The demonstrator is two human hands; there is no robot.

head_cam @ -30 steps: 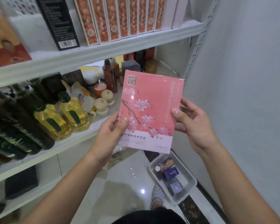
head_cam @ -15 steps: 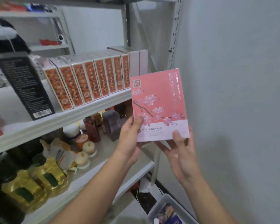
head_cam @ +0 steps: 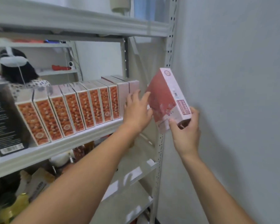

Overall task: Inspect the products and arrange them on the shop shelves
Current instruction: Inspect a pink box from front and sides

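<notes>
Your right hand [head_cam: 186, 130] grips the pink box [head_cam: 166, 101] by its lower end, thumb in front, fingers curled behind; box tilted, in the air just off the shelf's [head_cam: 55, 152] right end; your left hand [head_cam: 137, 110] is spread, fingers straight, between it and the boxes [head_cam: 128, 92] ending the row; contact unclear.
</notes>
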